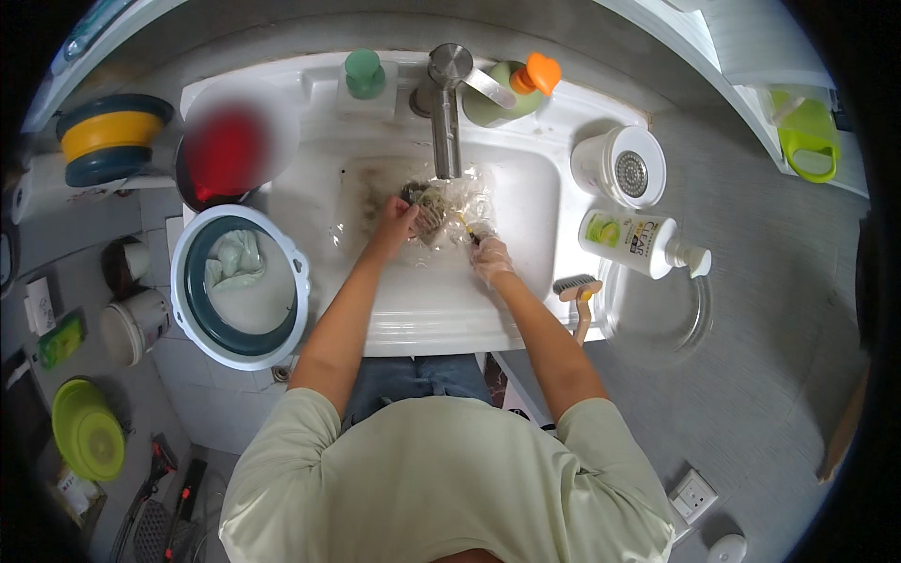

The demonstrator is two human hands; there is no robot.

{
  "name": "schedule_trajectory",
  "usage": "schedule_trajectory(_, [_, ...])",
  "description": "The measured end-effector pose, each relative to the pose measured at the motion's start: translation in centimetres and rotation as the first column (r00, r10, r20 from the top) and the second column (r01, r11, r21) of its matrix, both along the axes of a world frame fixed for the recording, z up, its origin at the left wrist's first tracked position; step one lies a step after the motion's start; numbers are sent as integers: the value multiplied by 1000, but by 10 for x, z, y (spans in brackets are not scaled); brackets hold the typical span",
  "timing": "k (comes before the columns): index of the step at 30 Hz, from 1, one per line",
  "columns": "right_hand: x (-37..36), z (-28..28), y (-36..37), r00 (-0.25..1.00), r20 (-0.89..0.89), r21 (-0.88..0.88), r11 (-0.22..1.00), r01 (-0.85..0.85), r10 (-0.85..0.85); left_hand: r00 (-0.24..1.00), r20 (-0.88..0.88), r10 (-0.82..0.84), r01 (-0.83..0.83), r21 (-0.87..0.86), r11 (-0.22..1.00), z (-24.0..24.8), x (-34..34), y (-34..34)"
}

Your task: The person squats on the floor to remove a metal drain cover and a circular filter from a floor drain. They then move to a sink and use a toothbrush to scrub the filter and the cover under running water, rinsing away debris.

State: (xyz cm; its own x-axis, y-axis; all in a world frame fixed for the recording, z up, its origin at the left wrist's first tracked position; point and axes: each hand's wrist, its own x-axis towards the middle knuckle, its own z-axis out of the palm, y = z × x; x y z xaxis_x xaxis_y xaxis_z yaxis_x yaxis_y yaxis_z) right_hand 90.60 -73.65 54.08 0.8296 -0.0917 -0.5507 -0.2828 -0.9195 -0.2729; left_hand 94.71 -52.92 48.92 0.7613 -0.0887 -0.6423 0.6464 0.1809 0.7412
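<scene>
Beneath the faucet, my left hand is closed on the edge of a round, brownish-green, mesh-like thing in the white sink. Its exact kind I cannot make out. Clear plastic or water glistens around it. My right hand, in a thin clear plastic glove, grips a slim tool with dark and yellow parts. The tool's far end points toward the round thing and is lost in the shine. Cloudy brown water or dirt lies in the left part of the basin.
A folding basin with a pale wet cloth stands left, below a blurred red object. Behind the sink are a green bottle with orange pump and a green dispenser. A white tub, white pump bottle and brush sit right.
</scene>
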Motion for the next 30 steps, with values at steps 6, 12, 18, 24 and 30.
schedule_trajectory(6, [16, 38, 14, 724, -321, 585, 473, 659, -611, 982, -164, 97, -170, -533, 829, 41, -6, 13])
schedule_trajectory(12, [14, -7, -12, 889, 13, 257, 861, 439, -457, 968, -239, 76, -246, -846, 473, 66, 0, 14])
schedule_trajectory(18, [0, -6, 7, 989, -7, 292, 946, 144, -148, 958, -270, 97, -279, -796, 537, 64, -1, 36])
schedule_trajectory(24, [-1, 96, 30, 996, 68, 711, 697, -92, 63, 956, -278, -92, -240, -924, 298, 80, -1, 41])
schedule_trajectory(30, [31, 127, 42, 892, 231, 215, 874, -436, 388, 924, -326, -198, -236, -897, 373, 93, 1, 19])
